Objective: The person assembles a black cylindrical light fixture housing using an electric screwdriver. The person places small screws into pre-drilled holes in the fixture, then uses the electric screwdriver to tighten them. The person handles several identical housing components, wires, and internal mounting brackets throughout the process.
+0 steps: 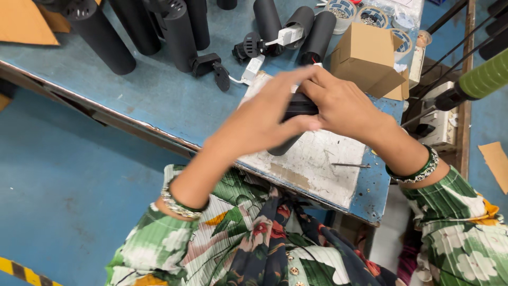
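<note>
Blue workbench [159, 100] seen from the head view, scuffed white mat [317, 164] near its front edge, black tubes [180, 37] and a cardboard box [365, 58] further back, thin metal pin [352, 165] lying on the mat. Left hand [264, 119] and right hand [344, 106] meet over the mat, fingers of both wrapped tight around a black tube lamp [296, 114]. Lamp is mostly covered, long axis slanted, lower end pointing down-left toward the person, upper end hidden between the hands.
</note>
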